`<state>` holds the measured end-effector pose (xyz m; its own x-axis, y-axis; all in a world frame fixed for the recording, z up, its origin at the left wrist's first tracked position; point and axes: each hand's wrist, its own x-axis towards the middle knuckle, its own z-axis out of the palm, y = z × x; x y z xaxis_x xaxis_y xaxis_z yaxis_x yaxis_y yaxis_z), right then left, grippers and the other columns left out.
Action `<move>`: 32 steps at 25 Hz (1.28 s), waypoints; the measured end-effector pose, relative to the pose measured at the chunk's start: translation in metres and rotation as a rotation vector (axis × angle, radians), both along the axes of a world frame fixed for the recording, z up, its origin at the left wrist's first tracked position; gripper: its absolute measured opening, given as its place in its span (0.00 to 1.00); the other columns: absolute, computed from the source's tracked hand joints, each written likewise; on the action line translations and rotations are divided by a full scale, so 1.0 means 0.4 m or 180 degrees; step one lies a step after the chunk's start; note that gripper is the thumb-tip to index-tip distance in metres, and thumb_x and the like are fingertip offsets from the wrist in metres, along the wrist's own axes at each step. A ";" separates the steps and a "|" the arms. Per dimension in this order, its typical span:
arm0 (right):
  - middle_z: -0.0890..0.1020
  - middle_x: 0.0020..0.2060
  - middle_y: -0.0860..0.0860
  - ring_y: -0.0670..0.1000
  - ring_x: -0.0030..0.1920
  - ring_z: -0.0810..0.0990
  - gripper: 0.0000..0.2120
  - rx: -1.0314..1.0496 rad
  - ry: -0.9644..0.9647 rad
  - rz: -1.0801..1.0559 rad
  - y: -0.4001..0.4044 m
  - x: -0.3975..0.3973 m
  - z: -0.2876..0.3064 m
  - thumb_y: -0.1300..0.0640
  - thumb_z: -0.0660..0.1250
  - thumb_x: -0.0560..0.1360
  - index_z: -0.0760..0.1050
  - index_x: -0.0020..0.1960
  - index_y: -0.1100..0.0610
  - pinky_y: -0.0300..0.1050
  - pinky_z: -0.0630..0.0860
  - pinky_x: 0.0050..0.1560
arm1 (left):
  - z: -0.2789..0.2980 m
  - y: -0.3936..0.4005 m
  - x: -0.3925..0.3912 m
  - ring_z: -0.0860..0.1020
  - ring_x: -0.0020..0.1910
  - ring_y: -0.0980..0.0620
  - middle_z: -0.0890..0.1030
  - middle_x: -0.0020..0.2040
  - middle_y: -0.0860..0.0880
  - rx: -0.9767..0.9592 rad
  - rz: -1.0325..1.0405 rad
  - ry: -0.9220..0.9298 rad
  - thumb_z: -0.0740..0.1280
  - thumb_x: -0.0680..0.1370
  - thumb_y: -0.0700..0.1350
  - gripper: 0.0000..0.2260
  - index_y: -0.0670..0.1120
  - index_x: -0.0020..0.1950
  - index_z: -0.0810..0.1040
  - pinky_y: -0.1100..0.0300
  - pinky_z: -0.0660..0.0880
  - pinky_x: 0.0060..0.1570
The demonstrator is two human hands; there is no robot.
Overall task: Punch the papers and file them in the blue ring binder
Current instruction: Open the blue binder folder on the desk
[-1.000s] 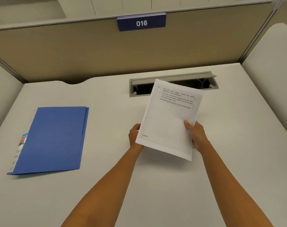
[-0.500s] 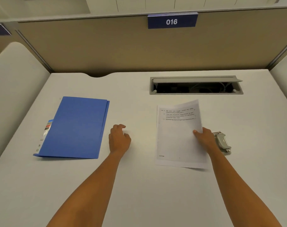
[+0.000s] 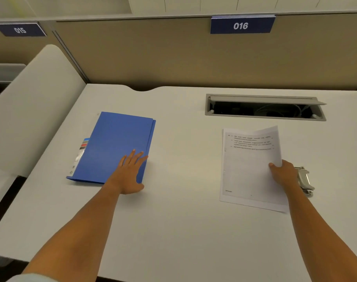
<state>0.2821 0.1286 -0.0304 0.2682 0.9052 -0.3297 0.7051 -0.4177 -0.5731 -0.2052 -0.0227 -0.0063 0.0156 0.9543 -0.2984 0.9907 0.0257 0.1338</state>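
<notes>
The blue ring binder [image 3: 116, 145] lies closed on the left half of the white desk [image 3: 183, 231]. My left hand [image 3: 128, 174] rests flat on its near right corner, fingers spread and holding nothing. On the right, the white printed papers [image 3: 249, 169] lie on the desk with their far right corner lifted. My right hand [image 3: 283, 174] pinches their right edge, thumb on top. A metal hole punch [image 3: 305, 181] sits just right of that hand, partly hidden by it.
An open grey cable tray [image 3: 265, 107] is sunk into the desk behind the papers. A tan partition [image 3: 173, 58] with a sign reading 016 closes the back. A padded divider [image 3: 31, 110] borders the left side.
My left hand let go of the papers and moved left onto the binder's corner. My right hand lowered the papers to the desk beside the hole punch.
</notes>
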 end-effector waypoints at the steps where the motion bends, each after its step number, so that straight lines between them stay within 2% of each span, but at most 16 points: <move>1: 0.78 0.58 0.67 0.67 0.58 0.76 0.19 0.0021 -0.0027 -0.0003 0.001 0.000 -0.001 0.57 0.61 0.79 0.72 0.64 0.68 0.54 0.71 0.56 | 0.010 -0.008 -0.019 0.40 0.79 0.45 0.44 0.80 0.51 -0.0203 -0.0108 0.0246 0.69 0.69 0.54 0.45 0.49 0.80 0.46 0.45 0.39 0.75; 3: 0.78 0.58 0.67 0.68 0.58 0.76 0.19 0.0074 -0.0040 -0.0059 0.006 -0.005 -0.005 0.58 0.62 0.78 0.71 0.64 0.68 0.55 0.71 0.56 | 0.017 -0.026 -0.048 0.36 0.78 0.43 0.38 0.79 0.48 -0.0318 -0.0072 0.0751 0.70 0.71 0.49 0.49 0.49 0.79 0.39 0.44 0.38 0.74; 5: 0.77 0.59 0.66 0.68 0.58 0.75 0.21 0.0159 0.0029 -0.0259 0.005 -0.011 -0.010 0.59 0.66 0.75 0.68 0.65 0.67 0.58 0.72 0.56 | 0.015 -0.042 -0.067 0.36 0.77 0.41 0.37 0.79 0.45 -0.0271 0.0080 0.1115 0.69 0.73 0.43 0.47 0.48 0.78 0.36 0.42 0.39 0.74; 7: 0.74 0.60 0.65 0.67 0.60 0.74 0.27 0.0432 0.0223 -0.0530 -0.007 -0.021 -0.016 0.60 0.70 0.72 0.64 0.67 0.65 0.60 0.72 0.60 | 0.010 -0.055 -0.081 0.37 0.78 0.40 0.38 0.79 0.43 -0.0190 0.0198 0.1337 0.67 0.75 0.43 0.45 0.46 0.78 0.36 0.42 0.39 0.74; 9: 0.72 0.62 0.65 0.65 0.62 0.71 0.31 0.0810 0.0235 -0.0601 -0.025 -0.038 -0.020 0.62 0.72 0.70 0.62 0.68 0.63 0.58 0.68 0.63 | 0.011 -0.061 -0.093 0.38 0.77 0.38 0.39 0.79 0.41 -0.0176 0.0186 0.1517 0.66 0.77 0.42 0.42 0.45 0.78 0.36 0.41 0.35 0.72; 12: 0.69 0.64 0.63 0.63 0.64 0.68 0.33 0.1291 0.0133 -0.0420 -0.050 -0.071 -0.021 0.61 0.73 0.70 0.61 0.70 0.62 0.57 0.67 0.65 | 0.008 -0.068 -0.100 0.38 0.77 0.35 0.39 0.78 0.37 -0.0335 -0.0076 0.1956 0.65 0.78 0.42 0.41 0.42 0.78 0.36 0.38 0.35 0.71; 14: 0.68 0.64 0.62 0.62 0.65 0.67 0.32 0.1518 0.0164 -0.0297 -0.066 -0.094 -0.025 0.60 0.72 0.71 0.61 0.70 0.61 0.58 0.67 0.65 | 0.002 -0.076 -0.112 0.39 0.77 0.34 0.40 0.78 0.36 -0.0330 -0.0139 0.1960 0.64 0.79 0.42 0.40 0.42 0.78 0.35 0.38 0.32 0.70; 16: 0.69 0.64 0.60 0.61 0.64 0.67 0.31 0.1644 0.0238 -0.0219 -0.079 -0.118 -0.025 0.60 0.71 0.71 0.61 0.70 0.60 0.57 0.67 0.65 | -0.010 -0.087 -0.121 0.40 0.77 0.35 0.41 0.78 0.37 -0.0240 -0.0091 0.1729 0.61 0.80 0.40 0.38 0.41 0.77 0.35 0.41 0.25 0.67; 17: 0.69 0.64 0.59 0.60 0.64 0.67 0.30 0.1686 0.0281 -0.0166 -0.085 -0.130 -0.024 0.60 0.71 0.71 0.61 0.70 0.59 0.57 0.67 0.65 | -0.016 -0.092 -0.124 0.41 0.77 0.36 0.42 0.79 0.37 -0.0198 -0.0023 0.1579 0.59 0.80 0.39 0.36 0.41 0.76 0.34 0.43 0.25 0.68; 19: 0.69 0.64 0.58 0.58 0.65 0.67 0.29 0.1745 0.0368 -0.0045 -0.094 -0.154 -0.023 0.60 0.70 0.72 0.62 0.69 0.57 0.58 0.67 0.66 | -0.024 -0.099 -0.121 0.41 0.78 0.40 0.41 0.79 0.40 -0.0180 0.0267 0.1083 0.56 0.81 0.37 0.33 0.41 0.76 0.34 0.48 0.33 0.73; 21: 0.69 0.64 0.56 0.57 0.66 0.67 0.28 0.1767 0.0439 0.0078 -0.106 -0.175 -0.026 0.60 0.70 0.72 0.62 0.69 0.55 0.58 0.67 0.67 | -0.021 -0.111 -0.106 0.42 0.79 0.43 0.42 0.80 0.43 -0.0027 0.0630 0.0452 0.54 0.82 0.35 0.30 0.40 0.78 0.38 0.55 0.38 0.73; 24: 0.70 0.65 0.55 0.56 0.67 0.67 0.27 0.1801 0.0538 0.0193 -0.119 -0.209 -0.028 0.61 0.70 0.73 0.63 0.68 0.54 0.59 0.67 0.68 | -0.020 -0.126 -0.093 0.52 0.79 0.43 0.54 0.79 0.42 0.0844 0.0944 -0.0069 0.57 0.80 0.32 0.28 0.39 0.78 0.49 0.55 0.47 0.74; 25: 0.70 0.65 0.54 0.56 0.67 0.67 0.26 0.1819 0.0571 0.0238 -0.126 -0.223 -0.026 0.61 0.69 0.73 0.64 0.68 0.53 0.60 0.67 0.68 | -0.013 -0.129 -0.091 0.57 0.77 0.41 0.59 0.77 0.41 0.1074 0.1087 -0.0184 0.59 0.80 0.32 0.27 0.39 0.78 0.54 0.51 0.54 0.74; 27: 0.71 0.65 0.54 0.55 0.67 0.67 0.25 0.1843 0.0621 0.0341 -0.135 -0.250 -0.027 0.62 0.69 0.73 0.65 0.67 0.53 0.60 0.67 0.69 | 0.005 -0.117 -0.079 0.67 0.71 0.40 0.69 0.72 0.40 0.1473 0.1402 -0.0489 0.62 0.80 0.34 0.24 0.40 0.75 0.63 0.47 0.68 0.68; 29: 0.71 0.64 0.54 0.54 0.67 0.68 0.24 0.1874 0.0645 0.0478 -0.148 -0.279 -0.025 0.63 0.69 0.73 0.66 0.66 0.53 0.59 0.67 0.69 | 0.031 -0.099 -0.056 0.72 0.66 0.43 0.75 0.66 0.42 0.2063 0.1717 -0.0992 0.61 0.81 0.37 0.18 0.39 0.71 0.69 0.50 0.73 0.62; 32: 0.72 0.62 0.53 0.53 0.65 0.69 0.23 0.1856 0.0702 0.0726 -0.167 -0.324 -0.023 0.63 0.68 0.73 0.66 0.66 0.54 0.56 0.68 0.68 | 0.078 -0.069 -0.026 0.76 0.57 0.48 0.78 0.57 0.44 0.2811 0.2228 -0.1521 0.56 0.83 0.41 0.13 0.37 0.62 0.74 0.58 0.75 0.53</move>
<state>0.1524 0.0617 -0.0395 0.0312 0.9781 0.2060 0.5795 0.1502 -0.8010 -0.2158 -0.0503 0.0250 -0.6518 0.6722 0.3512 0.6460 0.2494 0.7215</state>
